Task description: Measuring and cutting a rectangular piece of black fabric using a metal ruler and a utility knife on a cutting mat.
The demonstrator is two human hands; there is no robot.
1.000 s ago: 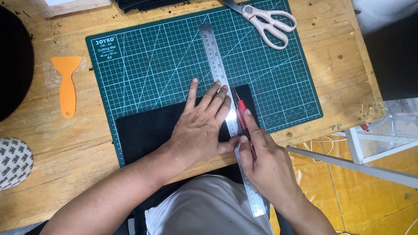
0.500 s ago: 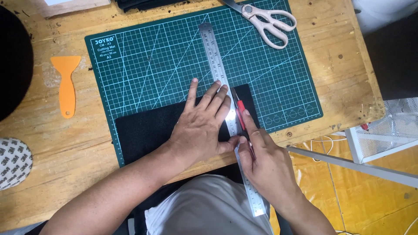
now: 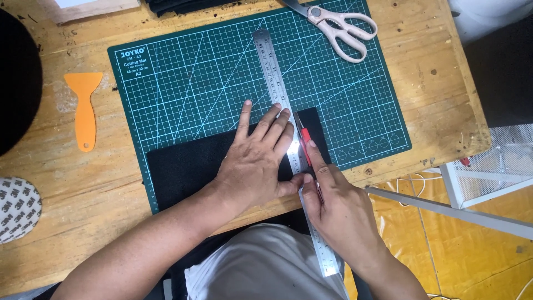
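Steel ruler [image 3: 276, 94] pinning black felt [image 3: 189, 164].

A long steel ruler [image 3: 288, 144] runs from upper centre down to lower right of the frame, lying flat across a black sheet [image 3: 189, 166] at centre; a red knife [image 3: 306, 140] rests against the ruler's right edge, blade pointing up-frame.

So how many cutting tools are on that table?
2. A red knife in the right hand, running along the steel ruler that the left hand presses down, and scissors at the mat's top edge. Others may lie out of view.
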